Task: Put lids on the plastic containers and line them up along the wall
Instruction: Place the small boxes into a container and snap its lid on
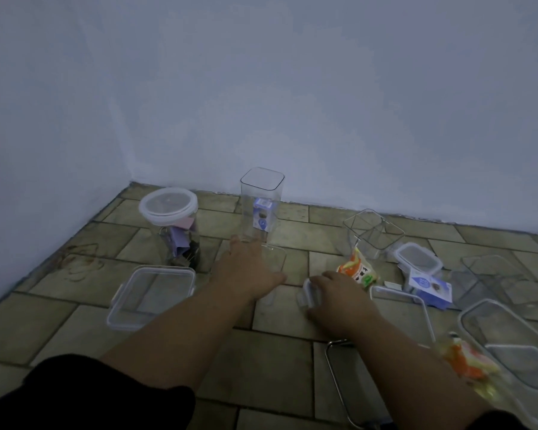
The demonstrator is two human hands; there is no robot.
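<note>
Frame centre, tiled floor | our right hand, grip curled round a small clip-lock lid, likely light, stiff, best held by its edges | our left hand, grip spread atop a slick clear tub

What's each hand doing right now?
Left hand: open, fingers stretched out over a clear container.
Right hand: closed, holding a small lid.

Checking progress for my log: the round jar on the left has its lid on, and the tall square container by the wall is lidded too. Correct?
Not quite: the head view shows the round jar lidded, but the tall square container stands open, with no lid.
</note>
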